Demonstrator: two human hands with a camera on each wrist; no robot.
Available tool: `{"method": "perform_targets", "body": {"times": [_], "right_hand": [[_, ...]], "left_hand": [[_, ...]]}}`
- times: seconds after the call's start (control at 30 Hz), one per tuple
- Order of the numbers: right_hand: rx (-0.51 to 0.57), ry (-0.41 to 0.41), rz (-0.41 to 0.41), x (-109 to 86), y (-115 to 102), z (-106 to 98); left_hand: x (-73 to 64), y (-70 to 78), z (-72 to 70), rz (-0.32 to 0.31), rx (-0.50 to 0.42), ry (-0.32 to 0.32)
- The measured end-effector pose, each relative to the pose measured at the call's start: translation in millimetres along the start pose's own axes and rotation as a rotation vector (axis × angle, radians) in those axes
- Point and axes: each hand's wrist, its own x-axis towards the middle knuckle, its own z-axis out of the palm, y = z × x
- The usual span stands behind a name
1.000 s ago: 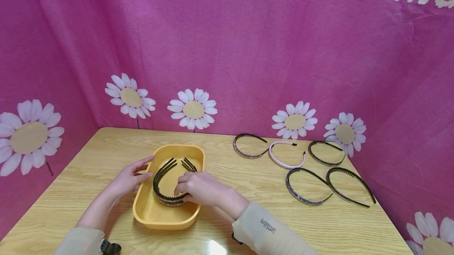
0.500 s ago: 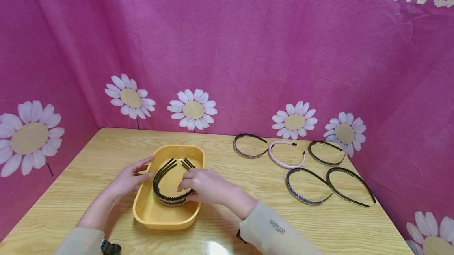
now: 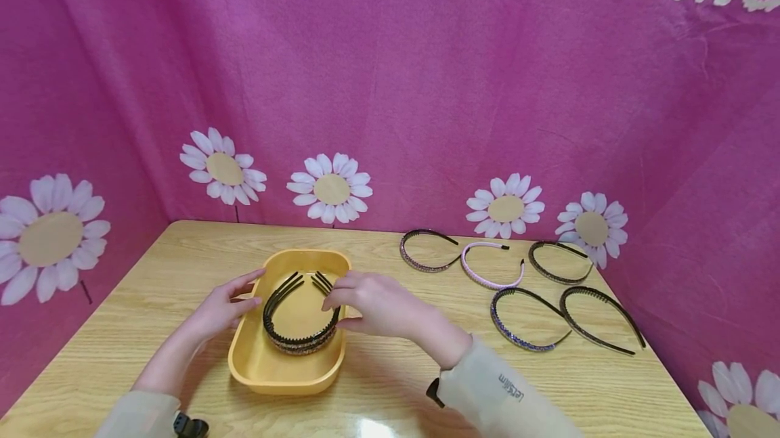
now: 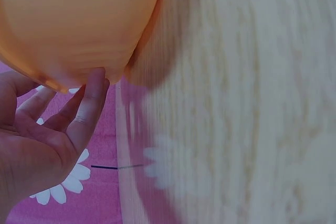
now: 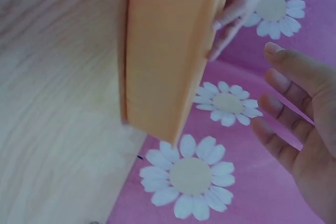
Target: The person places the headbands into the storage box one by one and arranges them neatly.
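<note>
In the head view, several black toothed headbands [image 3: 296, 345] with glittery outer edges lie nested together in a yellow plastic basin [image 3: 268, 374]. My right hand [image 3: 380, 302] is above the basin's right rim, over the headbands' right arms. Its fingers are spread and hold nothing, as the right wrist view shows of that hand [image 5: 310, 114]. On the opposite side, my left hand [image 3: 219, 307] touches the basin's left rim with extended fingers. The left wrist view has the fingers [image 4: 90, 98] of that hand against the basin's outer wall [image 4: 84, 19].
Separate headbands lie at the table's right: a pinkish glittery one [image 3: 420, 266], a lilac one [image 3: 487, 282], a dark one [image 3: 557, 280], a blue-beaded one [image 3: 518, 342] and a black toothed one [image 3: 600, 296]. A pink flowered cloth [image 3: 390, 86] hangs behind the wooden table [image 3: 414, 384].
My right hand has let go of the nested headbands and moved right and slightly up, toward the basin's right rim. The left hand and the basin have stayed in place.
</note>
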Motion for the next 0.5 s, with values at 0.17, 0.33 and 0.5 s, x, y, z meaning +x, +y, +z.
{"method": "perform_targets", "body": {"times": [0.17,0.33,0.5], "right_hand": [[0.036,0.035,0.001,-6.7,3.8,-14.1],[0.019,0.063,0.039,-17.3,6.1,-31.5],[0.011,0.11,0.093,-34.4,9.9,-48.3]], "left_hand": [[-0.2,0.6,-0.5,-0.002,-0.004,0.0],[-0.4,0.9,-0.7,0.005,0.009,0.008],[0.2,0.3,-1.0,0.003,0.012,0.011]]}}
